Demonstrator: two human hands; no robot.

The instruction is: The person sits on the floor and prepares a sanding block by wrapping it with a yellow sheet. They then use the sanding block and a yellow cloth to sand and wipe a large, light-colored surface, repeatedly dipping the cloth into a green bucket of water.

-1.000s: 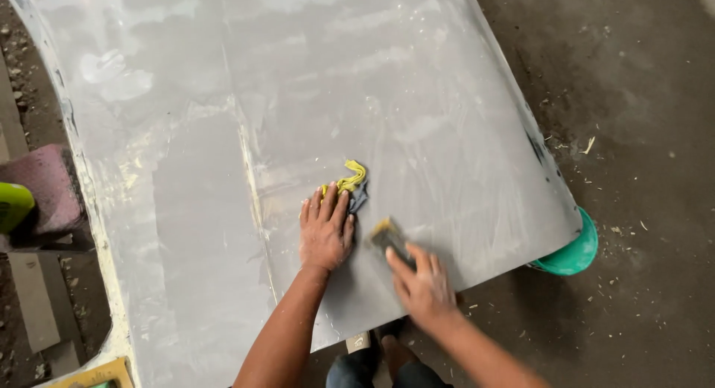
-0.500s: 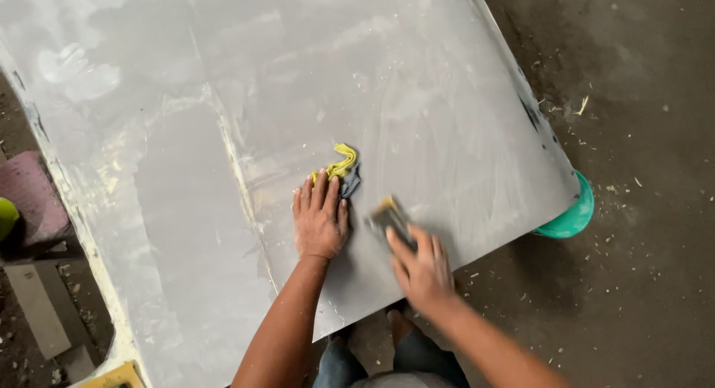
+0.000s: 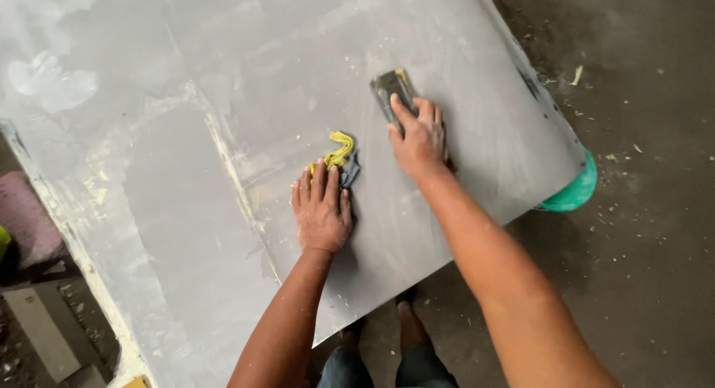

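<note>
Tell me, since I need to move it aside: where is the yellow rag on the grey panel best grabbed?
Probably at the yellow rag's free crumpled end, which sticks up beyond the left hand's fingertips. Come from above and the far side; the near part is pinned flat under that hand on the grey panel.

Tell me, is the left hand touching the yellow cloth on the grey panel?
Touching. The head view shows the left hand lying flat on the grey panel, its fingertips pressed on the yellow cloth, with no gap between them.
</note>
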